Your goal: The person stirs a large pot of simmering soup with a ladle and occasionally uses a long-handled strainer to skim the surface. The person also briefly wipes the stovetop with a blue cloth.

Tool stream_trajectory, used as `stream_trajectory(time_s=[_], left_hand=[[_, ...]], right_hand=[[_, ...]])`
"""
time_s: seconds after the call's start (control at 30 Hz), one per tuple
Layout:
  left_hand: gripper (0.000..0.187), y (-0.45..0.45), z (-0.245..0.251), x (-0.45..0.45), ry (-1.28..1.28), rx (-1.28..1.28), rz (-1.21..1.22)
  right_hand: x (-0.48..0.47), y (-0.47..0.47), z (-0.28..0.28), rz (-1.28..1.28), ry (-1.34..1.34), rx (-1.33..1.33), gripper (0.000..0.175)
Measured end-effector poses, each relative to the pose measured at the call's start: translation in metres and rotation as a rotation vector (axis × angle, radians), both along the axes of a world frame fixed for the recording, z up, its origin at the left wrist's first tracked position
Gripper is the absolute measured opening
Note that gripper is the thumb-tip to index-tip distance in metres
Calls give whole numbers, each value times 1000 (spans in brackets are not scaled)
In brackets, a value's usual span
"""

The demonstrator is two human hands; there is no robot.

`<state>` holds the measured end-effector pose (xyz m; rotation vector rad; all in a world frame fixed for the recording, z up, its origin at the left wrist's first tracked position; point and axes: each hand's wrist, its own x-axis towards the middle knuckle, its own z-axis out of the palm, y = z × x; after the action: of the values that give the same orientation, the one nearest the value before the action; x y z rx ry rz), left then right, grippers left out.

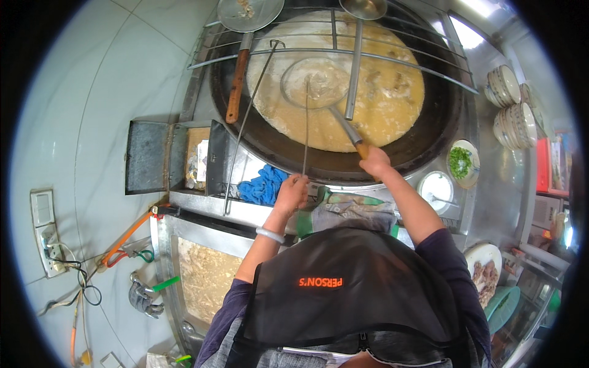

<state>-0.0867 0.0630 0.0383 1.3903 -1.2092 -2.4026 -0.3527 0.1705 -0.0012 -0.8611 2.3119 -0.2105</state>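
Note:
My right hand [376, 162] is closed around the wooden handle of a wire-mesh skimmer [315, 83], whose round head is dipped at the surface of the yellowish broth [391, 110] in a large dark wok [441, 106]. Between the fingers of my left hand [292, 192] is a thin metal rod [307, 133]; its far end reaches into the skimmer's head, among pale food. A second metal rod [248, 108] with a hooked end leans across the wok's left rim. A blue cloth [263, 185] lies beside my left hand.
A metal rack [377, 54] spans the wok, bearing a strainer [251, 14] and a ladle [363, 7]. At right are stacked bowls [515, 126], chopped greens [460, 162] and a white bowl [436, 188]. An open metal box [171, 156] with coins and a metal tray [172, 257] are at left.

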Motion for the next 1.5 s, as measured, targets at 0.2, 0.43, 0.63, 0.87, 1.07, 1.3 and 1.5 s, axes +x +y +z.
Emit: stream_trajectory(time_s=[0.2, 0.43, 0.63, 0.87, 1.07, 1.3, 1.5], left_hand=[[19, -16, -10, -38, 36, 27, -30], [17, 7, 8, -14, 10, 49, -62], [19, 6, 7, 5, -16, 13, -11], [19, -16, -3, -26, 30, 2, -32], [18, -12, -1, -32, 32, 8, -40], [18, -5, -2, -17, -39, -49, -50], [16, 11, 6, -3, -13, 19, -55]], right_hand=[[-1, 1, 2, 8, -18, -25, 41], [-3, -4, -3, 10, 11, -29, 40], [-1, -3, 1, 5, -17, -20, 39], [2, -1, 6, 14, -27, 0, 39], [2, 1, 5, 24, 4, -40, 39], [3, -1, 6, 16, -14, -21, 39], [2, 0, 5, 16, -1, -12, 39]])
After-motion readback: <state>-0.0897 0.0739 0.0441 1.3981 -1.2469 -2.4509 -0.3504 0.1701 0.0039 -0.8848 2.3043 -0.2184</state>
